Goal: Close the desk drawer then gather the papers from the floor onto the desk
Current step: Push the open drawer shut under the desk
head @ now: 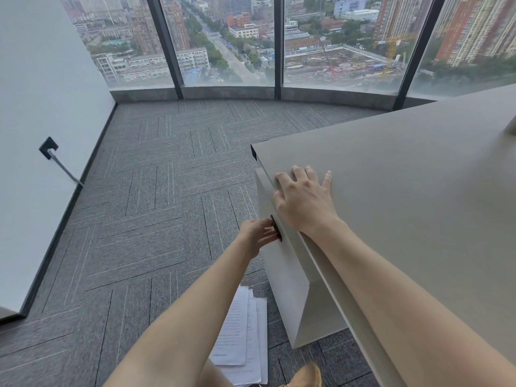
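At nine o'clock a dark wall socket (49,148) with a grey cable sits on the white wall, above grey patterned carpet tile floor (145,208). Toward six o'clock a loose fan of white printed papers (241,336) lies on that floor, just beside the pulled-out beige drawer front (282,280).

The left hand (258,236) reaches to the small dark metal drawer handle (276,228), fingers curled at it; whether they truly grip it I cannot tell. At about two o'clock from it, the right hand (303,199) rests open and flat, fingers spread, on the edge of the smooth beige counter (405,191).

My worry is the push: the drawer looks partly open, and a hard shove could slam it or nip the left fingers if they stay at the handle near the gap. The sheets lie close to the tan shoe (307,377) at six o'clock, so a step could crease or scatter them.

Across twelve o'clock, tall floor-to-ceiling windows (223,40) with dark frames look over a city.
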Tool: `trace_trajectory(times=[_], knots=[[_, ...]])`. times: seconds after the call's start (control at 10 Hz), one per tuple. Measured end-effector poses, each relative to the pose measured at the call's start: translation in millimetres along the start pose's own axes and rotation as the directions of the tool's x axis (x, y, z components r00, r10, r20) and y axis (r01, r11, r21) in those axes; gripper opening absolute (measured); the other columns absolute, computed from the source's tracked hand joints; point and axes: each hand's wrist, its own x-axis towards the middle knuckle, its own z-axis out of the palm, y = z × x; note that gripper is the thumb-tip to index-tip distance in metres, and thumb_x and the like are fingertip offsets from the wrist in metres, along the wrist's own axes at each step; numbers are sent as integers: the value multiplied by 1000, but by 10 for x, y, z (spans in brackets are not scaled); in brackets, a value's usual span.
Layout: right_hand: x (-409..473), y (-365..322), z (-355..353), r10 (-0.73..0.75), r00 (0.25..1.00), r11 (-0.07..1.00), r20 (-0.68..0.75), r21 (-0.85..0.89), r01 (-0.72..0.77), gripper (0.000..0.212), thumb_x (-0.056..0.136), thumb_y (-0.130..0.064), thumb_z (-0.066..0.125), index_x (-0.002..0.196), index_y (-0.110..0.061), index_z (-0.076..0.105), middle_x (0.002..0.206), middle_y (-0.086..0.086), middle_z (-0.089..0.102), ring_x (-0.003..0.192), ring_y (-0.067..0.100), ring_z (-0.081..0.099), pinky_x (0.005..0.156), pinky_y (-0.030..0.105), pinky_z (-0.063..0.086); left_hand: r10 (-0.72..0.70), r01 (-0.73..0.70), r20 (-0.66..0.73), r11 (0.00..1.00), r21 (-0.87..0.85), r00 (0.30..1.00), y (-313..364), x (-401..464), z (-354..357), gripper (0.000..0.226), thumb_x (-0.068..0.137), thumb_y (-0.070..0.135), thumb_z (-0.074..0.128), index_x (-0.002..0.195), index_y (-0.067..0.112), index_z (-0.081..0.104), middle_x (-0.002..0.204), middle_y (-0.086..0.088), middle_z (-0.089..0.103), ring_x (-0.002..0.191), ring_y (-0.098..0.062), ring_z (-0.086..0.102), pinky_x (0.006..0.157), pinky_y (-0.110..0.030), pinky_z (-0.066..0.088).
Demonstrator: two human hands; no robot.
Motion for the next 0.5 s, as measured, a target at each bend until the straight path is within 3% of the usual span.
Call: trace_trajectory(times=[0.2, 0.3, 0.4, 0.5], knots=[[-22, 2, -11, -2, 1000, 1000, -11, 12, 2, 40, 96, -38, 38, 130, -23, 54, 157, 17, 37, 149, 40, 22, 116, 71, 8, -60, 60, 6, 997, 40, 998, 50, 58, -17, 23, 85, 6, 63, 102, -8, 59, 83, -16, 61, 71, -30, 68, 59, -36, 63], [-22, 4, -11, -1, 1000, 1000, -12, 15, 1, 40, 97, -38, 38, 131, -23, 54, 157, 16, 36, 149, 39, 22, 116, 70, 7, -72, 77, -37, 986, 149, 997, 53, 109, -18, 34, 84, 18, 67, 108, -6, 61, 90, -12, 61, 77, -30, 66, 61, -37, 62], [-17, 9, -4, 2, 1000, 1000, -12, 18, -2, 40, 97, -39, 38, 131, -24, 54, 157, 15, 37, 149, 39, 22, 117, 69, 7, -67, 89, -85, 951, 296, 994, 68, 137, -13, 22, 82, 26, 65, 89, 5, 63, 84, -8, 59, 71, -24, 54, 61, -30, 52], [-12, 15, 4, -2, 1000, 1000, -14, 13, 2, 40, 97, -39, 38, 131, -23, 54, 157, 15, 37, 149, 39, 22, 117, 70, 8, -180, 196, -80, 927, 320, 980, 119, 104, 18, 20, 80, 27, 58, 66, 14, 53, 77, -4, 54, 71, -24, 47, 68, -33, 47]])
